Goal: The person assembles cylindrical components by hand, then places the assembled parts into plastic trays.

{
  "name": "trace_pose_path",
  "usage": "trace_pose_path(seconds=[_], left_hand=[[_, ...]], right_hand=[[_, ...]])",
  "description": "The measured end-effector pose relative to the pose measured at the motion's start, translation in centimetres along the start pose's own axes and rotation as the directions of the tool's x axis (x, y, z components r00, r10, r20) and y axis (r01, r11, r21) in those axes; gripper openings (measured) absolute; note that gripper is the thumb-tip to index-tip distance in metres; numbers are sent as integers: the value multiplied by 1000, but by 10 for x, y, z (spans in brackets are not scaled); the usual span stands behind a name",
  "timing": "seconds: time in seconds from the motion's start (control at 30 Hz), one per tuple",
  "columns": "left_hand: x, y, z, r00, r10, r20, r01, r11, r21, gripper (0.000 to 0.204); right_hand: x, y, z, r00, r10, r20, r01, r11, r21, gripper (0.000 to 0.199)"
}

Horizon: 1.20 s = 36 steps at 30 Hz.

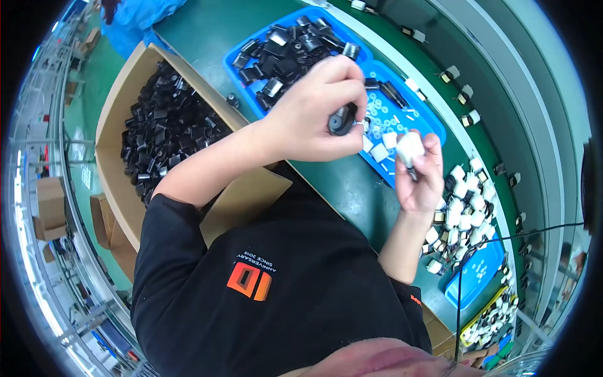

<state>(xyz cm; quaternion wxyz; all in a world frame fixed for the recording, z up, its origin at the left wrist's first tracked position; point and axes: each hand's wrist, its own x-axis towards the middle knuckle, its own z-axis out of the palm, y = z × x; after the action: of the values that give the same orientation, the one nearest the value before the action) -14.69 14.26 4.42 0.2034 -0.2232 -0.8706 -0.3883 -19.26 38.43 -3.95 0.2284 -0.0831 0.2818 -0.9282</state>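
Observation:
My left hand is closed around a black cylindrical part, with the round end facing outward. Lower and to the right, my right hand pinches a white block-shaped part between thumb and fingers; something dark sticks out beneath it. The two parts are apart. Both hands hover over the near edge of a blue tray. In it lie small translucent rings, white square pieces and black tubular pieces.
Another blue tray holds a heap of black parts. A cardboard box of black pieces stands at my left. White-and-black parts pile up at my right, beside a smaller blue tray. Spaced parts line a green conveyor belt. A black cable crosses at right.

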Motion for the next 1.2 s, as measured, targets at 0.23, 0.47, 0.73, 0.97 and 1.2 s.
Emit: trace_pose_path(seconds=[0.23, 0.47, 0.73, 0.97, 1.2], left_hand=[[18, 13, 31, 949, -217, 230, 294, 874, -387, 27], [14, -5, 43, 978, 83, 192, -5, 927, -375, 48], [13, -14, 44, 990, 74, 117, -38, 958, -284, 43], [11, -17, 43, 962, 49, 270, 24, 965, -260, 45], [0, -23, 41, 885, -174, 432, 345, 868, -357, 40]], right_hand=[[-4, 6, 10, 990, -113, 88, 122, 987, -102, 34], [-7, 4, 18, 991, -130, 39, 135, 972, -194, 41], [-14, 2, 29, 997, 35, -73, -46, 987, -156, 28], [-16, 10, 22, 984, -166, -62, 145, 954, -263, 31], [-22, -29, 7, 925, -368, 96, 350, 724, -594, 39]])
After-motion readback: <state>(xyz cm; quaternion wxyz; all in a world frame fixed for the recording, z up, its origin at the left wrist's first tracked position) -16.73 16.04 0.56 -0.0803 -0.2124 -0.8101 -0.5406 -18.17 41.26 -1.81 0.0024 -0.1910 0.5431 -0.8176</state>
